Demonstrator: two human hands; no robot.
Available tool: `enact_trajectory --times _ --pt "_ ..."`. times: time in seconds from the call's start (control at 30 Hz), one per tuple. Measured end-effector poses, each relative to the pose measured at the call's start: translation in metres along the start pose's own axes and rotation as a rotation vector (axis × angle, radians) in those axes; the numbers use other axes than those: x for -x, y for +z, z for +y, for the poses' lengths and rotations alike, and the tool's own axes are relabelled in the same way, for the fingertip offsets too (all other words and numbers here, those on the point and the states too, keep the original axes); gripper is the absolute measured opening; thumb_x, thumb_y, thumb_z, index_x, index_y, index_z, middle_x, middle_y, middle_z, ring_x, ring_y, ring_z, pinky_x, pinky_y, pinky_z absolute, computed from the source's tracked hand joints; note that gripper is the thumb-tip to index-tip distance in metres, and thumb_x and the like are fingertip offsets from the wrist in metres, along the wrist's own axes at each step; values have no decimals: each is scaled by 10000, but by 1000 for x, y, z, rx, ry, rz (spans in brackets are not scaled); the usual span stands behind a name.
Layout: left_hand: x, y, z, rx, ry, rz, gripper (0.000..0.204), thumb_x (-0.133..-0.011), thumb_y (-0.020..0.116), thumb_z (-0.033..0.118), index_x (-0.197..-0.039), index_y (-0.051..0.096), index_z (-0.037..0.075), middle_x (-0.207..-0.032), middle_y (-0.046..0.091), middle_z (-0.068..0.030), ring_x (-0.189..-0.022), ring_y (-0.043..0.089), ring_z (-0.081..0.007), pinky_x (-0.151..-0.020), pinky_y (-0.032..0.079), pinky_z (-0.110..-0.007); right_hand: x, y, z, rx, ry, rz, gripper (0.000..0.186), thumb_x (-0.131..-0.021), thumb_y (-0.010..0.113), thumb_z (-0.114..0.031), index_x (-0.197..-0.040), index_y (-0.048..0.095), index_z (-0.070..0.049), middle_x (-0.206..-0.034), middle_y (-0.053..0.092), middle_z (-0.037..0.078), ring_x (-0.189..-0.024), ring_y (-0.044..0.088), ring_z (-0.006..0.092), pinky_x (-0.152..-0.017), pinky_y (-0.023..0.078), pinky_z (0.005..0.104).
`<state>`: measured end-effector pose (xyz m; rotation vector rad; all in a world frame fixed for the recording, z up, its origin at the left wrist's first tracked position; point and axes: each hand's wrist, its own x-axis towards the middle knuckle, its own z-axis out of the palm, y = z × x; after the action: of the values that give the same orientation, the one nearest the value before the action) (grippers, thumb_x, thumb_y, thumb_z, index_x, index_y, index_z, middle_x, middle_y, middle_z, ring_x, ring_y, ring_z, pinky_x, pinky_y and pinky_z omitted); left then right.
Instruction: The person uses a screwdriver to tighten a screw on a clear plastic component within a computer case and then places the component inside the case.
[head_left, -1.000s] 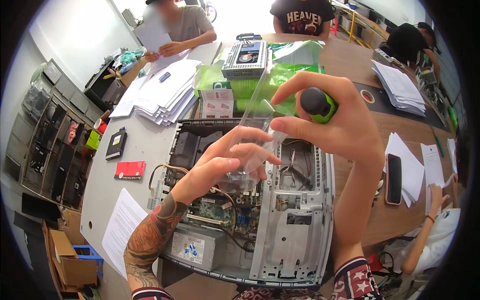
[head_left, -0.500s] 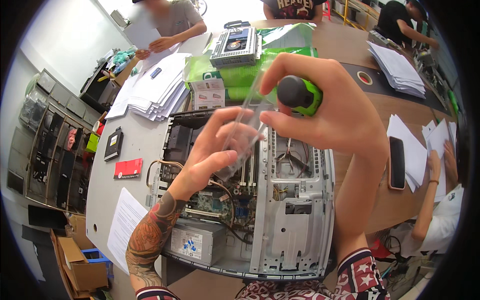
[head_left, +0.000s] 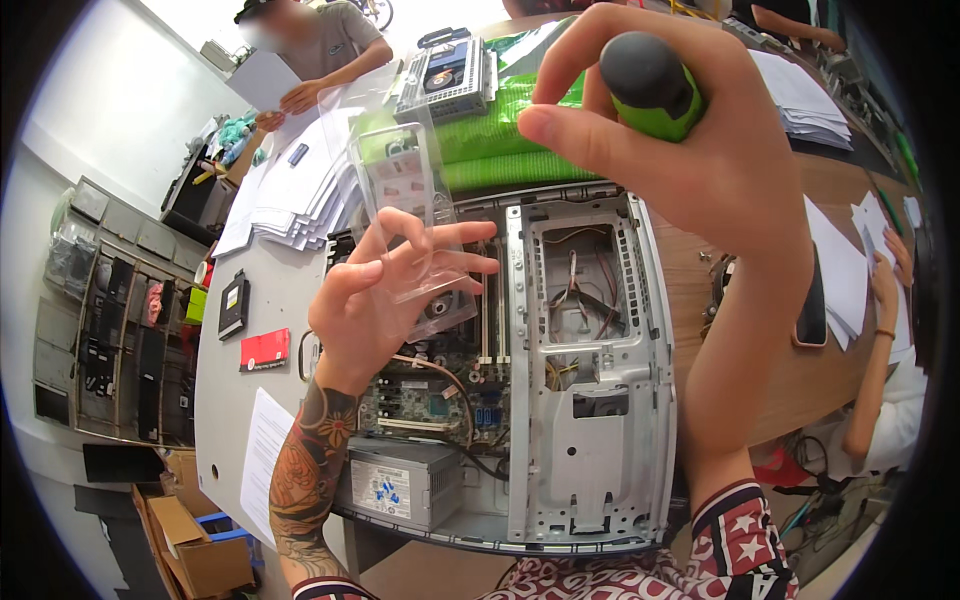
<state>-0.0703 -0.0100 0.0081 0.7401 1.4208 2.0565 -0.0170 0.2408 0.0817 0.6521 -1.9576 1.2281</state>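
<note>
Setting: workshop room with a pale wall, seen from above; a grey table (head_left: 225,340) carries an opened desktop computer case (head_left: 590,400), which serves as the landmark for every place below.
Computer case: lies flat with its cover off, showing a green circuit board, loose wires, a silver drive cage on its right half and a grey power supply box (head_left: 395,480) at its near left corner.
Left hand: the left hand (head_left: 365,300) hovers over the far left part of the case, tattooed forearm rising from the lower edge; thumb and fingers are curled and pinch a clear plastic bag.
Clear plastic bag: the clear plastic bag (head_left: 410,215) stands upright above the far left corner of the case, its lower end in the left fingers; what is inside cannot be made out.
Right hand: the right hand (head_left: 700,160) is raised above the far right part of the case; its fingers are wrapped tight round a screwdriver handle, with the thumb stretched out to the left.
Screwdriver: only the green and dark grey handle of the screwdriver (head_left: 650,80) shows; its shaft is hidden.
Beyond the case: green padded sheets (head_left: 500,140), with a small grey device (head_left: 450,80) resting on them.
Left of the case: a stack of white papers (head_left: 290,200), a black drive (head_left: 233,305) and a red card (head_left: 265,350) on the table.
Right of the case: a wooden desk (head_left: 800,370) with a dark phone (head_left: 812,300) and more paper.
Other people: one person (head_left: 320,50) sits at the far end holding a sheet; another person's arm (head_left: 880,360) rests far right.
</note>
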Motion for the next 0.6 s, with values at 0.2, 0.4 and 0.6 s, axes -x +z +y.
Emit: enact_trajectory --times 0.2,0.4,0.6 --pt "2 -6 3 -594 0 -13 351 -752 634 258 -1003 505 50 -1279 553 -274 -993 601 -253 -861 452 -339 2 -14 -4 8 14 -20 168 -782 780 -161 -799 675 -31 -640 617 13 -609 573 69 -540 418 237" --pt "0 -2 -7 -1323 299 -160 295 -662 715 97 -936 617 48 -1226 600 -159 -964 595 -258 -839 441 -339 6 -31 1 -181 -27 151 173 -831 688 -189 -785 602 -46 -637 545 17 -564 486 81 -509 369 250" --pt "2 10 -12 -1647 345 -177 363 -705 742 128 -1063 679 119 -1305 560 -132 -975 561 -271 -888 422 -380 15 -58 1 -815 -131 108 203 -920 536 -201 -779 493 -61 -625 429 16 -476 345 93 -441 282 243"
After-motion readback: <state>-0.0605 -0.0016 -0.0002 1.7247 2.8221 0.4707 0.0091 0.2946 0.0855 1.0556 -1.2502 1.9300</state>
